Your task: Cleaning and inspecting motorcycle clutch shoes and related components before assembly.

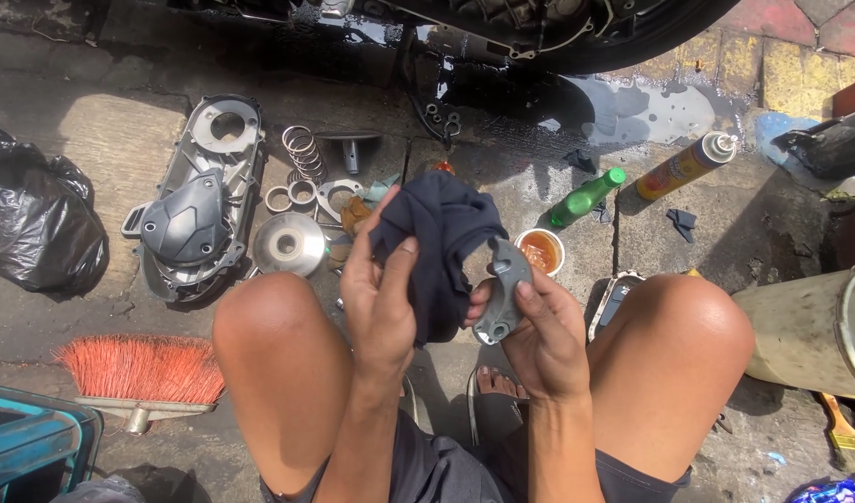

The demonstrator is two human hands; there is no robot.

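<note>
Navy rag [441, 242], grey metal part [504, 291]

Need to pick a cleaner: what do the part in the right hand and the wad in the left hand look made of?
Small grey part: probably cast metal, matte, dull sheen on its edges. Dark cloth: soft woven or knit fabric, navy, hanging in folds.

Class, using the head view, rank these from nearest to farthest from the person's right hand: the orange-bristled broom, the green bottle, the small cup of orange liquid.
From the right hand:
1. Small cup of orange liquid, just above it.
2. Green bottle, farther up, slightly right.
3. Orange-bristled broom, far across at the lower left.
</note>
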